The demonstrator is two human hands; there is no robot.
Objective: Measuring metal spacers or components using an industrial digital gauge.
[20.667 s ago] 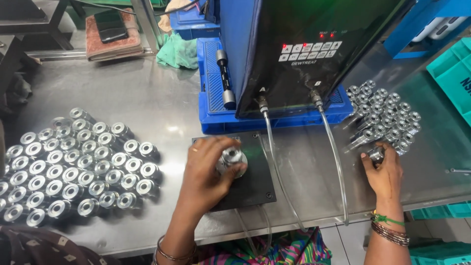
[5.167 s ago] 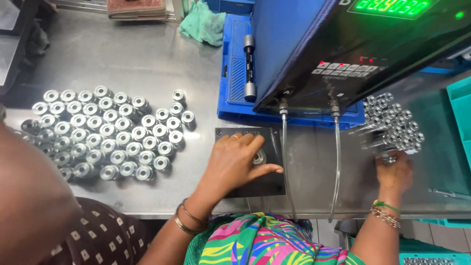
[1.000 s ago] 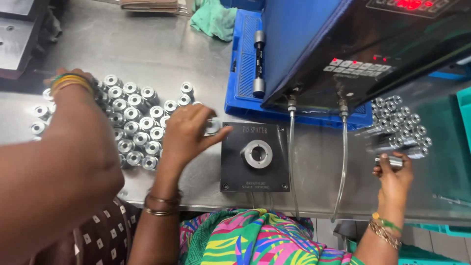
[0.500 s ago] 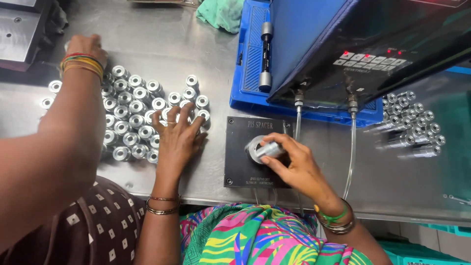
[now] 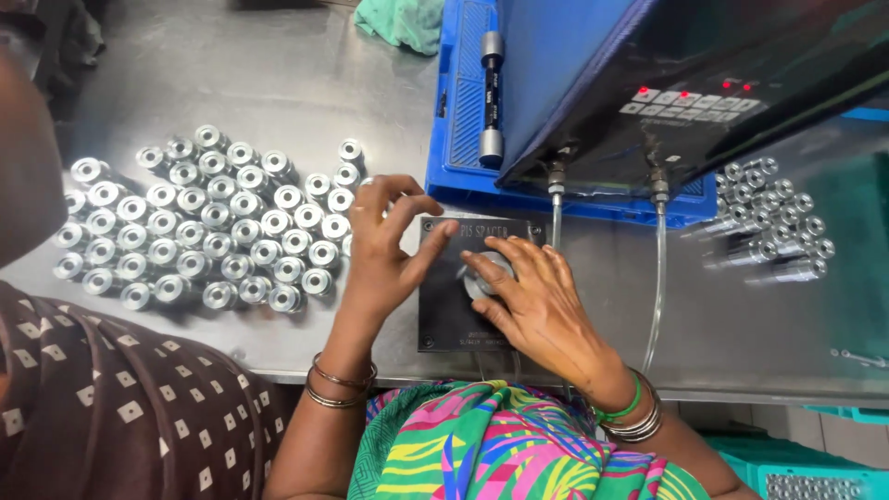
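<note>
Steel spacer [image 5: 483,275]: small, rigid, slick; right hand [image 5: 537,301] presses it into the black fixture plate [image 5: 444,306], fingers spread. Left hand [image 5: 384,250] half-curled, apparently empty. Best gripped round its rim.

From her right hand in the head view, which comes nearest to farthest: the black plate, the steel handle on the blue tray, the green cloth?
1. Black plate, under the right hand.
2. Steel handle, above it on the blue tray.
3. Green cloth, top edge.
</note>
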